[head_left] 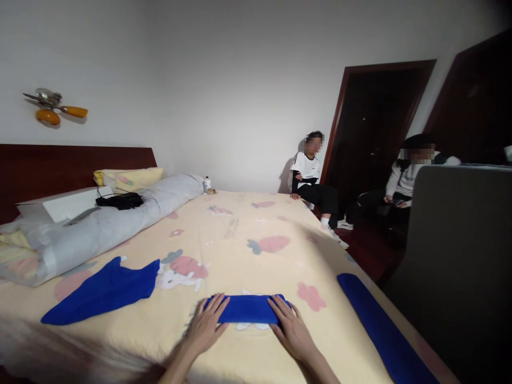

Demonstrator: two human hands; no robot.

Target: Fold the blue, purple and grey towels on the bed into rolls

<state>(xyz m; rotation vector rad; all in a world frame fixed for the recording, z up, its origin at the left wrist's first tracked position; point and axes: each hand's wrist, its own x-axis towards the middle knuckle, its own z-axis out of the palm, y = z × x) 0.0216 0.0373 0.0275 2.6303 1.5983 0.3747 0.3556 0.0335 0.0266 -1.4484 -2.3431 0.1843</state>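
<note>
A blue cloth point(248, 309), folded into a narrow rectangle, lies flat on the bed in front of me. My left hand point(208, 322) rests on its left end, fingers stretched out over the fabric. On the right end lies my right hand point(291, 326), its fingers also extended and flat. Both thumbs are near the cloth's close edge. Off to the left, another blue cloth point(102, 293) is spread out in an uneven shape. Along the bed's right edge runs a long blue strip of folded cloth point(380, 328), cut off by the bottom of the view.
The bed point(236, 266) has a cream sheet with carrot and rabbit prints. A plastic-wrapped roll point(120, 229) lies left, bearing a black item point(120, 200). One person point(308, 170) sits at the far corner, another point(404, 178) farther right. A dark grey panel point(460, 256) stands close right.
</note>
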